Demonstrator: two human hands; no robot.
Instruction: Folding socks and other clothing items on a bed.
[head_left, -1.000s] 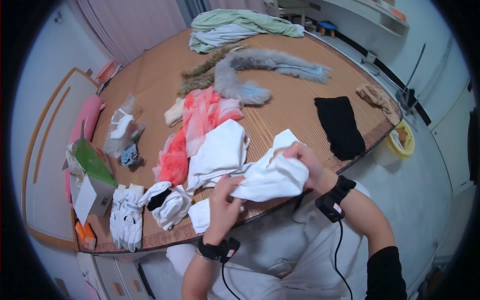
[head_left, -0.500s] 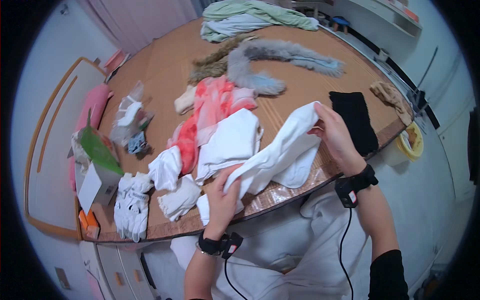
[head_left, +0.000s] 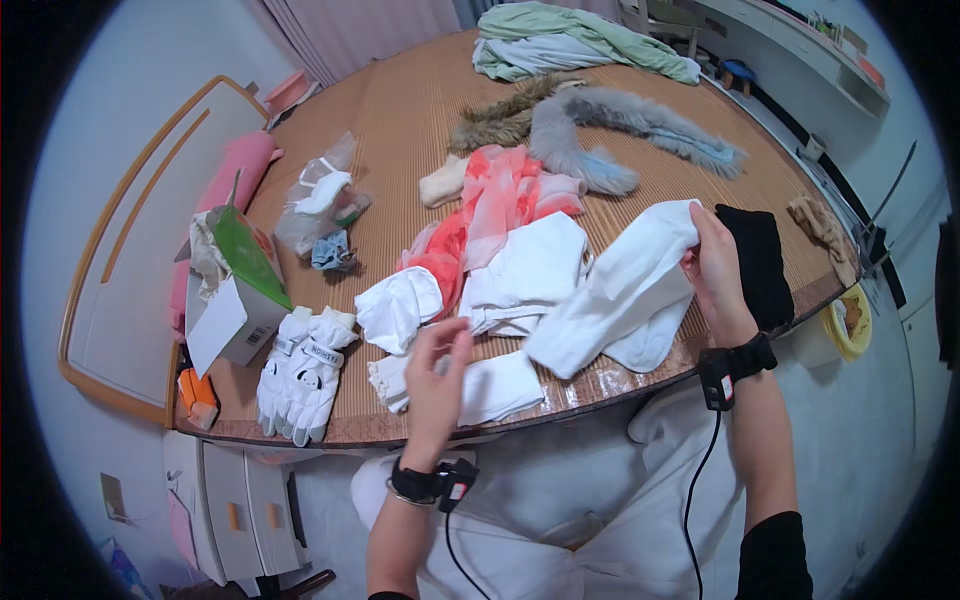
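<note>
My right hand (head_left: 722,275) pinches the upper end of a long white sock (head_left: 615,285), which slants down to the left over the bed's front part. Beneath it lies a similar white piece (head_left: 658,335). My left hand (head_left: 437,385) is empty, fingers apart and slightly blurred, above a small folded white cloth (head_left: 503,388) at the bed's edge. A stack of folded white fabric (head_left: 530,265) sits beyond, between the hands. To its left are a bunched white cloth (head_left: 398,308) and a coral-and-white sheer scarf (head_left: 500,200).
White padded gloves (head_left: 305,375) and a box (head_left: 245,310) with a green flap lie at left, near a clear plastic bag (head_left: 315,205). Folded black knitwear (head_left: 760,265) rests right of my right hand. Farther back are a grey fur collar (head_left: 590,125) and a green blanket (head_left: 580,35).
My left hand has let go of the sock and drawn away, its fingers opening. The sock's lower end now rests on the bed. The view has turned, shifting the bed items rightward.
</note>
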